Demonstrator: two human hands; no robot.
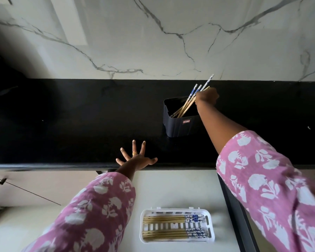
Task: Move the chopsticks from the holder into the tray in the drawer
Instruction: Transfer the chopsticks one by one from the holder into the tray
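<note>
Right hand on chopsticks at holder

Right hand [206, 97] reached over the black counter [80, 124], fingers curled round the chopsticks [186, 105] just below their blue-and-white patterned ends; how many of the bundle sat inside the grasp could not be told. The chopsticks leaned up and to the right; lower wooden ends were inside the dark holder [178, 126], patterned tips projected above and just left of the knuckles. The holder stood upright on the counter, near the marble wall [116, 33].

Left hand [136, 159] lay flat at the counter's front edge with fingers spread and straight, grasping nothing, well apart from the holder.

Below the counter the drawer [171, 188] stood open; white slotted tray [210, 226] rested on its floor; stored chopsticks [164, 219] lay lengthwise in the tray in two groups, patterned ends to the right.
</note>
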